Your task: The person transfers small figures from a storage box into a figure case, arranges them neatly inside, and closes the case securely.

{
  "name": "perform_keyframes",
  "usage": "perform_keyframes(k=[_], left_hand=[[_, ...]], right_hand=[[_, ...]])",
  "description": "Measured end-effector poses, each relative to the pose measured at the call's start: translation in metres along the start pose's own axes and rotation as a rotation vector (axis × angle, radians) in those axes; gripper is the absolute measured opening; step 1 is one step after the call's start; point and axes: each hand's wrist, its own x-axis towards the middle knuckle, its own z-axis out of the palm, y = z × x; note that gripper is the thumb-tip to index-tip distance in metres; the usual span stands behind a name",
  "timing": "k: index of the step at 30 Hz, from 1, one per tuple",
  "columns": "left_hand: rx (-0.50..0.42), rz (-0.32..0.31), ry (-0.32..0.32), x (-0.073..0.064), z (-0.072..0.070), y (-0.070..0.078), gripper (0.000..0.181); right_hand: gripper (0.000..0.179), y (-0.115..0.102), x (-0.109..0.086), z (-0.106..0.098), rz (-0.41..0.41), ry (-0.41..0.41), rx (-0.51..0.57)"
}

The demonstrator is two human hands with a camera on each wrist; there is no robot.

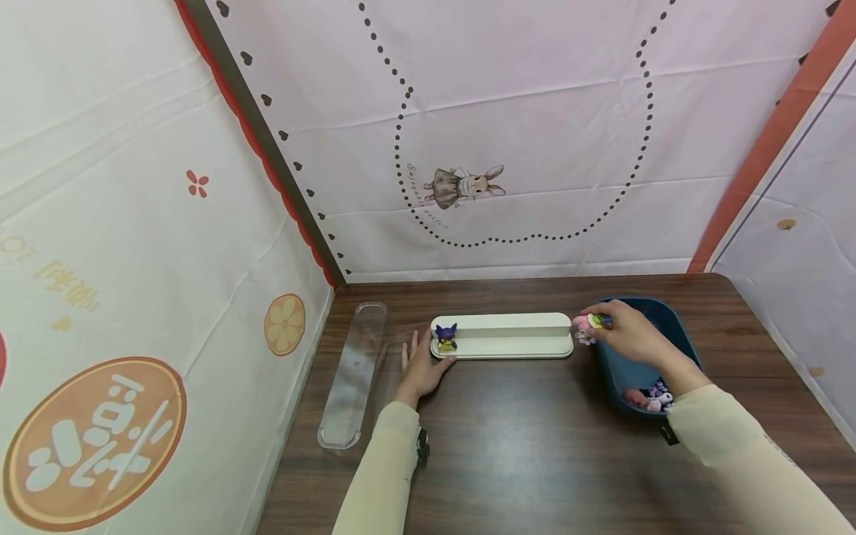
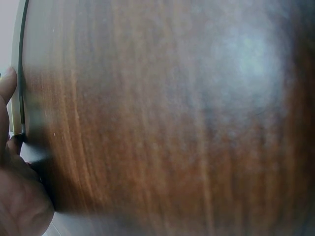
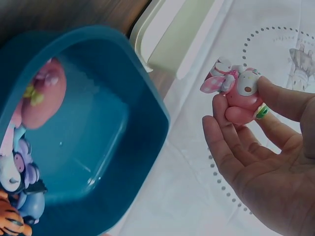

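– Over on the right side of the wood-grain table (image 1: 535, 453), what's that right hand (image 1: 631, 334) got?

– A little pink figurine (image 3: 241, 102) with a white face and a bit of green on it. Thumb and fingertips are pinched around it.

– Set down or in the air?

– In the air, going by the right wrist view. From the head cam it shows between the right end of the long cream tray (image 1: 515, 346) and the left rim of the blue bin (image 1: 625, 371). Can't tell exactly how high.

– And the left hand (image 1: 421, 371)?

– Other end of the tray. Fingers spread and pretty much straight, up against the left end, thumb by the near edge. The left wrist cam is mostly tabletop, so I can't tell how hard it's pressing.

– Anything in the tray?

– Yep, a purple-eared figurine (image 1: 446, 339) with some yellow on it, upright at the left end, right by that hand.

– What about the bin?

– A small pile of figurines (image 1: 654, 401) at the near end. The right wrist view picks out a rounded pink toy (image 3: 49, 98) and an orange striped toy (image 3: 11, 216).

– And the see-through thing?

– A long clear plastic cover (image 1: 351, 383), I think, lying slantwise left of the left hand. Behind it all hangs a pale cloth (image 1: 521, 126) with a rabbit print (image 1: 461, 186).
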Motion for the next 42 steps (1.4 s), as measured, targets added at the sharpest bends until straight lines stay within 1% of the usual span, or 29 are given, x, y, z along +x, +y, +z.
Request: perform_keyframes(k=[7,11,14,18,25,30,35,40,42], left_hand=[[0.02,-0.027,-0.008,0.003,0.002,-0.004,0.097],[0.016,-0.027,-0.01,0.004,0.002,-0.006,0.098],[0.012,-0.018,-0.001,0.002,0.001,-0.005,0.096],[0.02,-0.017,-0.006,-0.001,-0.001,-0.001,0.094],[0.015,-0.007,0.006,-0.006,-0.009,0.008,0.091],[0.006,-0.001,0.013,-0.006,-0.007,0.006,0.092],[0.013,-0.003,0.006,-0.004,-0.003,0.003,0.092],[0.008,0.007,0.007,-0.004,-0.004,0.004,0.092],[0.001,0.012,0.008,-0.005,-0.005,0.005,0.091]], right_hand=[[0.036,-0.011,0.006,0.008,-0.024,0.001,0.028],[0.036,-0.016,0.009,0.014,-0.043,-0.006,0.037],[0.036,-0.018,0.011,0.019,-0.058,-0.003,0.044],[0.036,-0.02,0.016,0.026,-0.075,-0.002,0.05],[0.036,-0.022,0.024,0.039,-0.076,-0.025,0.065],[0.037,-0.027,0.029,0.049,-0.072,-0.043,0.086],[0.037,-0.032,0.033,0.057,-0.077,-0.048,0.103],[0.036,-0.035,0.039,0.065,-0.086,-0.045,0.115],[0.035,-0.037,0.042,0.068,-0.102,-0.043,0.116]])
